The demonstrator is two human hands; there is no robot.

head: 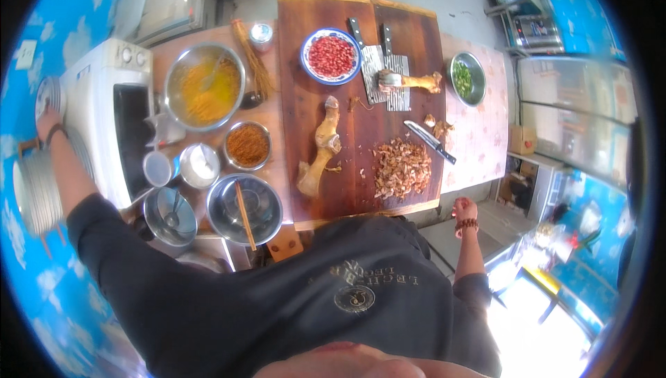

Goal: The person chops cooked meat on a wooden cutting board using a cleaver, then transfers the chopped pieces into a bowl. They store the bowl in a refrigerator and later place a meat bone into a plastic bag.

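Note:
My left hand (pixel 49 122) reaches far left and has its fingers at the rim of a patterned bowl (pixel 48 91) beside the white microwave oven (pixel 99 117). Low at my right side, my right hand (pixel 463 208) hangs off the board's edge with curled fingers and nothing visible in it. On the wooden cutting board (pixel 354 169) lie chopped meat (pixel 403 168), a large bone (pixel 323 149), a second bone (pixel 411 81) across two cleavers (pixel 372 73), and a knife (pixel 429 141). A blue-rimmed bowl (pixel 303 60) of red pieces stands near the cleavers.
Left of the board are a steel bowl (pixel 169 86) of yellow mixture, a bowl of orange-brown crumbs (pixel 247 145), and a steel bowl (pixel 213 216) with chopsticks (pixel 244 214) across it. Stacked plates (pixel 36 193) stand far left. A bowl of chopped greens (pixel 462 78) sits at right.

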